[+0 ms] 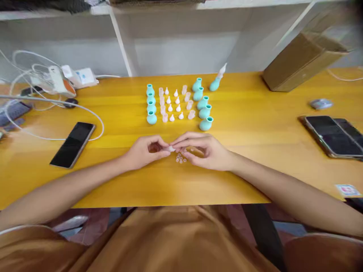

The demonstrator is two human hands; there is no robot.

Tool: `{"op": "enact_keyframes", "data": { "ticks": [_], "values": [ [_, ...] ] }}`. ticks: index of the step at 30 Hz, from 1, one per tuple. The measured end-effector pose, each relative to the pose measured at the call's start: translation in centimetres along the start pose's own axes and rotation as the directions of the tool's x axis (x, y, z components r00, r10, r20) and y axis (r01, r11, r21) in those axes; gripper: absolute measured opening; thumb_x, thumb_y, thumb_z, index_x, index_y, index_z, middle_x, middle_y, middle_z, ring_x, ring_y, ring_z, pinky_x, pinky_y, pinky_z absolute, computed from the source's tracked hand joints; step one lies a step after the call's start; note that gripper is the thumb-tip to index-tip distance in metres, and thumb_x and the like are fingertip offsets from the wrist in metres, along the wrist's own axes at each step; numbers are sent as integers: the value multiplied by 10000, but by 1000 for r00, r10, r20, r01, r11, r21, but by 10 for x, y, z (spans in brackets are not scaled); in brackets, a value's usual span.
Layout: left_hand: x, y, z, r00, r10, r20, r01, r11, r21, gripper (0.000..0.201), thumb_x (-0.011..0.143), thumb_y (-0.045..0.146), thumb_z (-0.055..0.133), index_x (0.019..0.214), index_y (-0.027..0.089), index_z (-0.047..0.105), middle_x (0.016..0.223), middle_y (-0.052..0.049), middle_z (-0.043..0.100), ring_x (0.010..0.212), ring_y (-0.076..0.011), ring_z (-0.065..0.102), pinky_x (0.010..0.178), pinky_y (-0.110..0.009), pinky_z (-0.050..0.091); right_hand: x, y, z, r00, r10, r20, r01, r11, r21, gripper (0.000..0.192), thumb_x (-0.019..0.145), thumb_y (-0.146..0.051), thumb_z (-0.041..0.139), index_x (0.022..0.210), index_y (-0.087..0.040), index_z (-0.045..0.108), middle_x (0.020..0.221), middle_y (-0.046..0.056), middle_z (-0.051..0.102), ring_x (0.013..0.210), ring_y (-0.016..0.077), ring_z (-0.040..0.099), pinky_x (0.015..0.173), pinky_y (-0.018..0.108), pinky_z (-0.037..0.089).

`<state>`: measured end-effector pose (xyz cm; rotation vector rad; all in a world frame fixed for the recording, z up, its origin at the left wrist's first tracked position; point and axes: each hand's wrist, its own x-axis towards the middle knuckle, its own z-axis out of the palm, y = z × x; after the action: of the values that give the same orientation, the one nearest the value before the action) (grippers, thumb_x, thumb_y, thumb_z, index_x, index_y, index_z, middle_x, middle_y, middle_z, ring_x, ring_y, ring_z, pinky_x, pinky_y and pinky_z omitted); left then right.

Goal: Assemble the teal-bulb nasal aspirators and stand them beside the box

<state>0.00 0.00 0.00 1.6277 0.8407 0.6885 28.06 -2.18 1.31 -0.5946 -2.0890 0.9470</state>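
My left hand (pixel 146 151) and my right hand (pixel 205 150) meet over the yellow table (pixel 249 158), both pinching one small translucent pink part (pixel 171 149) between their fingertips. Just below the fingers lie several tiny pink rings (pixel 180 159). Beyond the hands stand rows of teal rubber bulbs (pixel 151 118), pale pink tubes (pixel 165 118) and small cone tips (pixel 171 118), with another column of teal bulbs (pixel 206 124) on the right. One assembled bulb with a tip (pixel 217 81) lies at the far end.
A black phone (pixel 73 144) lies to the left, with white cables and chargers (pixel 61 81) behind it. Two phones (pixel 333 136) rest at the right, next to a small grey object (pixel 320 103). A cardboard box (pixel 304 60) stands at the back right.
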Motion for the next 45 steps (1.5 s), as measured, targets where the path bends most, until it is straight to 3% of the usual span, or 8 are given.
{"op": "enact_keyframes", "data": {
  "ticks": [5, 11, 15, 22, 31, 38, 41, 45],
  "values": [
    [0, 3, -1, 1000, -2, 20, 1, 999, 49, 279, 896, 395, 894, 965, 150, 782, 968, -67, 817, 865, -170, 718, 832, -307, 550, -1, -1, 0, 999, 9, 32, -10, 1000, 29, 356, 1062, -158, 679, 1375, -264, 811, 1301, 103, 798, 1038, 191, 805, 890, 328, 700],
    [1, 2, -2, 997, -57, 43, 61, 994, -89, 360, 847, 432, 957, 961, 152, 761, 995, -71, 832, 903, -180, 755, 907, -338, 591, -2, -1, 2, 1000, 19, 24, -20, 999, 47, 375, 1057, -170, 698, 1394, -286, 815, 1300, 104, 803, 1077, 203, 800, 902, 333, 694],
    [3, -1, -5, 995, -93, 45, 99, 981, -167, 432, 797, 463, 998, 959, 151, 747, 988, -71, 830, 889, -178, 762, 880, -332, 599, -1, 0, 3, 999, 27, 38, -31, 993, 110, 426, 1047, -128, 680, 1423, -286, 803, 1316, 104, 787, 1002, 173, 791, 846, 311, 698],
    [5, -3, -7, 997, -58, 58, 66, 987, -146, 407, 810, 352, 993, 1026, 159, 707, 942, -43, 800, 855, -151, 748, 829, -291, 581, -2, 2, 6, 999, -4, 38, 1, 997, 72, 424, 1036, -132, 683, 1415, -276, 808, 1251, 102, 795, 962, 167, 784, 795, 294, 682],
    [3, -2, -6, 997, -37, 63, 46, 988, -147, 409, 809, 326, 992, 981, 169, 655, 923, -12, 758, 839, -133, 720, 811, -279, 567, 1, 0, 8, 997, -76, 29, 76, 997, 5, 445, 1017, -100, 680, 1409, -267, 811, 1261, 96, 811, 1028, 178, 801, 897, 321, 680],
    [8, -6, -4, 998, 23, 66, -11, 984, -179, 491, 856, 360, 975, 1191, 182, 663, 998, -27, 776, 931, -157, 751, 913, -311, 576, 2, -6, 4, 998, -60, 6, 61, 997, -44, 399, 1070, -165, 643, 1425, -275, 787, 1332, 100, 792, 1022, 184, 798, 858, 331, 688],
    [10, -4, -5, 998, 25, 60, -14, 984, -179, 515, 886, 386, 953, 1275, 182, 685, 1028, -31, 765, 956, -160, 745, 944, -318, 573, 4, -11, -5, 994, -93, -55, 86, 988, -130, 356, 1085, -188, 631, 1395, -275, 784, 1352, 94, 789, 1128, 215, 791, 968, 390, 677],
    [8, 1, -9, 999, 10, 49, -2, 988, -157, 478, 940, 469, 896, 1282, 178, 733, 1074, -60, 786, 998, -185, 741, 950, -333, 563, 8, -15, -30, 953, -209, -219, 76, 866, -495, 225, 1086, -208, 612, 1138, -274, 820, 1292, 92, 788, 1187, 281, 752, 1058, 514, 606]
  ]
}}
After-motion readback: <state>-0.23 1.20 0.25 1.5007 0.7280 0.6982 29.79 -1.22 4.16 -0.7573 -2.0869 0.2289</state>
